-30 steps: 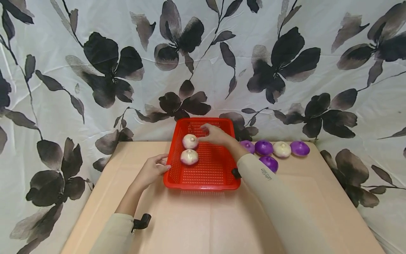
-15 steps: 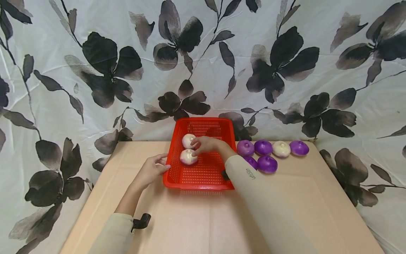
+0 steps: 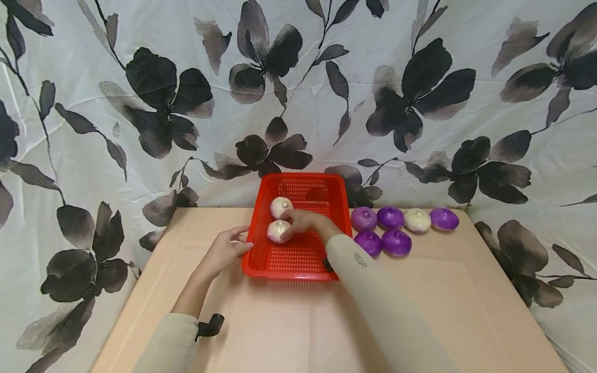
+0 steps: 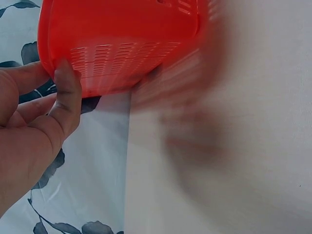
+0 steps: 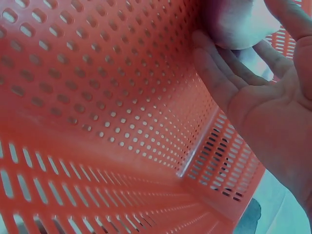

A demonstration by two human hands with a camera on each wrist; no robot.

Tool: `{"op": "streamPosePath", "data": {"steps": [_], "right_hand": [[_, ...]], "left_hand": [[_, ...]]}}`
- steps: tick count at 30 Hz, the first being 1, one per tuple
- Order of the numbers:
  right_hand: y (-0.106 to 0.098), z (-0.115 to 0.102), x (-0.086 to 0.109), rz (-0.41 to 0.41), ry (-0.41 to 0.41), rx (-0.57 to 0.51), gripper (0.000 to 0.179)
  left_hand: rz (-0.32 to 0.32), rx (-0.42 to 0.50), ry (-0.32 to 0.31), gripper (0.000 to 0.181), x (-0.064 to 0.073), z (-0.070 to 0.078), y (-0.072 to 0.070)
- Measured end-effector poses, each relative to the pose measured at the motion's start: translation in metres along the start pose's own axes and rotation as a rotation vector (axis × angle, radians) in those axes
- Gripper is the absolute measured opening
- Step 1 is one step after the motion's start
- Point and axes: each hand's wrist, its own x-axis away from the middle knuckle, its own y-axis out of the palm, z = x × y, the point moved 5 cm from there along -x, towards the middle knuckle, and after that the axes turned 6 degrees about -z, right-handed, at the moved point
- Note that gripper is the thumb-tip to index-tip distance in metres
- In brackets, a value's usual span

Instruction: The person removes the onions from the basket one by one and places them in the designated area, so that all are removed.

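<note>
A red plastic basket (image 3: 298, 264) with perforated walls stands at the back of the table. My left hand (image 3: 228, 249) pinches its left rim; in the left wrist view the thumb (image 4: 67, 92) lies on the outer wall. Inside, two white onions with purplish tinges sit one behind the other on the left. My right hand (image 3: 305, 221) reaches over the right rim and holds the nearer onion (image 3: 276, 231) between thumb and fingers. The farther onion (image 3: 281, 206) is next to its fingertips. In the right wrist view the held onion (image 5: 243, 22) is partly cut off by the frame.
Right of the basket, several purple onions (image 3: 396, 243) and one white onion (image 3: 417, 220) lie in two rows on the table (image 3: 280, 331). A floral cloth (image 3: 326, 103) hangs behind the table's back edge.
My right hand has come from beside the farther onion toward the nearer one and taken hold of it. The left hand stays on the basket rim.
</note>
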Motion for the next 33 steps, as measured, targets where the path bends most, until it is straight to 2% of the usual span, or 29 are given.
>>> {"op": "streamPosePath", "data": {"steps": [6,11,17,22,27,33], "right_hand": [[0.005,0.006,-0.002,0.007,0.062,-0.020,0.088],[0.008,0.009,-0.007,0.002,0.084,0.023,0.092],[0.009,0.010,-0.010,-0.016,0.060,0.045,0.094],[0.008,0.004,-0.007,-0.038,0.039,0.065,0.088],[0.005,-0.005,0.000,-0.048,0.035,0.056,0.092],[-0.005,-0.021,0.009,-0.058,-0.054,0.130,0.080]], "left_hand": [[-0.007,0.003,-0.018,0.057,-0.001,-0.004,0.003],[-0.006,0.002,-0.027,0.057,-0.001,-0.005,0.004],[-0.004,-0.014,-0.017,0.056,-0.001,-0.005,0.004],[-0.004,-0.008,-0.014,0.056,0.000,-0.004,0.004],[-0.004,-0.008,-0.012,0.056,-0.001,-0.005,0.004],[0.010,-0.020,-0.016,0.056,-0.001,-0.005,0.002]]}}
